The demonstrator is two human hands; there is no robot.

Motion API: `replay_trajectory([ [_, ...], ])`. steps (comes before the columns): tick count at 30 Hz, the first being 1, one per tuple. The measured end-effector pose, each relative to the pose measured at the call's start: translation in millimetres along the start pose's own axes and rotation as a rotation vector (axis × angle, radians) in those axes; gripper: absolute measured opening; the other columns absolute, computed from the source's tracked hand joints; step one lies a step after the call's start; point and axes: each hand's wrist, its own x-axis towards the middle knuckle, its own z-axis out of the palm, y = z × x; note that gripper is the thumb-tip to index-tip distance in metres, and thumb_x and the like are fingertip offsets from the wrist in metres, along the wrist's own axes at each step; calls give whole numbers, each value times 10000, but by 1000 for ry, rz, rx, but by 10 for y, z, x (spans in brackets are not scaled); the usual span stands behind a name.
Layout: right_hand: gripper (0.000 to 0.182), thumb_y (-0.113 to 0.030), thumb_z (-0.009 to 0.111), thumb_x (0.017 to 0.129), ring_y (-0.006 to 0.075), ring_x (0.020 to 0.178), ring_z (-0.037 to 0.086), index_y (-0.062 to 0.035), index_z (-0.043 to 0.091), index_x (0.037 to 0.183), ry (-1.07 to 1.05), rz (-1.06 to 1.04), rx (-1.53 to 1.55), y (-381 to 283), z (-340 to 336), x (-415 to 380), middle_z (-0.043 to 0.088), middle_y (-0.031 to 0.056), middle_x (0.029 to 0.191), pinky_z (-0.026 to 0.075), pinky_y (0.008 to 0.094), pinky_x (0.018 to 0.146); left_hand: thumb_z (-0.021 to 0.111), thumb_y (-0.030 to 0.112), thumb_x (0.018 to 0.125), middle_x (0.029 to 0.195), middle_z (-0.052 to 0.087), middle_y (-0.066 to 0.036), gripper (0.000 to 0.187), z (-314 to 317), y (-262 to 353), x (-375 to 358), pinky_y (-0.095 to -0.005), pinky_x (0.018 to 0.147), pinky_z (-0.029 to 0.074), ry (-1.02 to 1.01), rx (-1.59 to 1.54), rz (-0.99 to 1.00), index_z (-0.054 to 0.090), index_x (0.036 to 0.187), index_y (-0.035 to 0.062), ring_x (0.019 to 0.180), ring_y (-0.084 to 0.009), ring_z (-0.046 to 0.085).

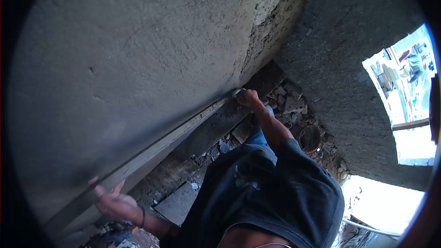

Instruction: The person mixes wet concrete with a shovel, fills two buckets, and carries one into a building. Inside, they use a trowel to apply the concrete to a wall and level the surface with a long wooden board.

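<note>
A long, straight pale bar, like a plasterer's straightedge [161,144], lies slanted along the grey plastered wall [151,55]. My right hand [248,98] is closed around its far end, close to where the wall meets the corner. Toward the near end, my left hand [117,203] is partly blurred, with thumb and forefinger stretched apart. It is in front of the bar and close to the wall; whether it touches either cannot be made out.
Below the bar run dark planks [172,174], with broken rubble [291,103] and a round container [309,138] beside them. Another rough wall [340,73] rises at right. Through a bright opening, a person [415,64] is visible outside.
</note>
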Motion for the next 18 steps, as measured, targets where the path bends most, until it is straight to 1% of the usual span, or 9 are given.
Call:
replay_trajectory([
  [1,244,-226,503,908,291,833,619,-15,557,1018,-3,9,-13,92,-37,-49,582,139,923,531,474,705,545,189,884,712,552,-87,359,96,-30,-94,-367,572,585,-60,50,75,507,1030,-137,566,-114,508],
  [3,271,-236,536,865,291,833,633,-23,569,1030,-25,-64,-268,197,-143,-208,605,173,899,527,440,701,644,89,819,756,595,-97,208,623,-40,-424,-236,536,546,-184,106,151,542,887,-79,603,-85,545],
  [4,271,-236,536,865,291,833,633,-23,569,1030,-29,-54,-276,265,-249,-188,605,173,899,527,440,701,660,87,812,858,633,-125,205,743,-189,-510,-241,543,520,-313,146,187,552,896,-65,661,-102,582],
  [6,407,-323,566,811,336,863,625,-22,565,1085,-139,-411,-1119,389,-577,-86,614,211,977,506,443,725,679,107,803,877,652,-127,237,939,-814,-721,-259,549,498,-356,301,191,564,926,-60,675,-142,618],
  [7,407,-323,566,811,336,863,625,-22,565,1085,-144,-405,-1118,395,-684,-137,614,211,977,506,443,725,679,107,803,877,652,-127,237,1026,-830,-699,-259,549,498,-358,308,190,564,926,-60,675,-142,618],
  [9,530,-409,558,779,381,989,571,-35,547,1154,-61,-432,-1296,459,-862,-314,586,217,1099,462,450,810,692,122,794,845,657,-140,289,1129,-843,-632,-286,572,501,-234,316,407,554,956,-73,683,-180,644],
  [12,582,-460,538,788,413,1111,479,-70,511,1219,29,-247,-1546,647,-1241,-367,545,227,1170,412,457,903,697,126,789,815,656,-162,299,1156,-788,-550,-303,581,502,-335,316,263,548,949,-78,671,-198,652],
  [16,607,-471,528,802,396,1178,429,-92,468,1272,192,-232,-1416,890,-1489,-791,507,242,1213,384,425,954,699,142,789,825,659,-160,285,1217,-653,-634,-302,591,504,-289,297,285,561,912,-74,679,-186,653],
  [18,639,-476,518,814,388,1185,434,-96,416,1318,183,-267,-1087,950,-1594,-820,469,254,1252,375,415,974,701,172,792,811,659,-150,311,1278,-742,-637,-288,588,494,-345,353,225,563,922,-75,678,-170,640],
])
